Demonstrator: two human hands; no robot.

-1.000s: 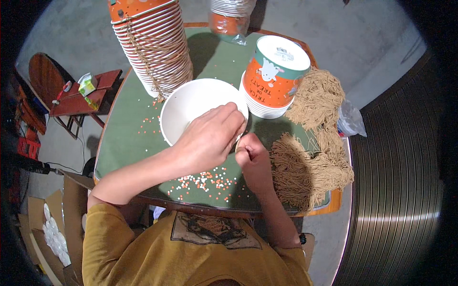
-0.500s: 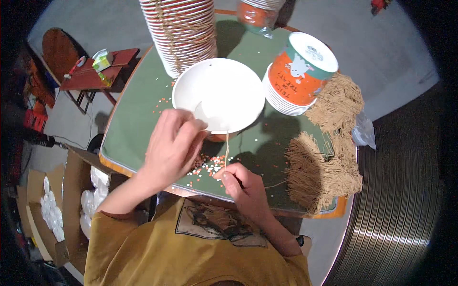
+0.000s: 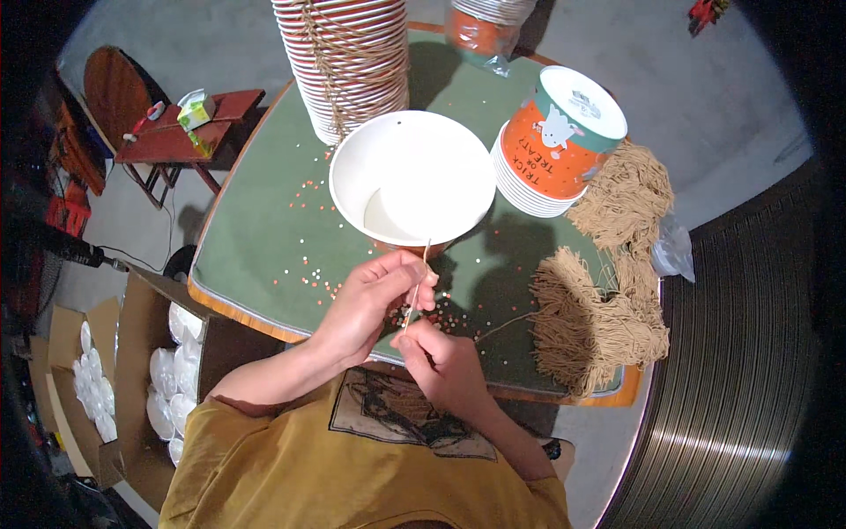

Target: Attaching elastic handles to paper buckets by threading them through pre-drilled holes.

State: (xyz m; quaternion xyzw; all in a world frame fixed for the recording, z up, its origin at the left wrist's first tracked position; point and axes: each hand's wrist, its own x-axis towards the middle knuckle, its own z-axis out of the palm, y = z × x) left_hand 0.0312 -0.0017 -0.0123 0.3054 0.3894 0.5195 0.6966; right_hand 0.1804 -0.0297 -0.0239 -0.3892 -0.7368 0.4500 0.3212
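Both hands were pinched shut on a thin length of tan string [image 3: 414,295], the left hand [image 3: 370,304] gripping it high and the right hand [image 3: 441,361] just below, so the strand ran upward from the fingers to the rim of the white paper bowl [image 3: 412,176] just beyond them. The string looked light, limp and apt to fray, best held close to its tip, while the bowl seemed light and easily dented. Compared with half a second earlier, the hands had closed together and the strand stood nearer the bowl's edge; the bundle of cut strings [image 3: 590,331] lay to the right of the right hand.
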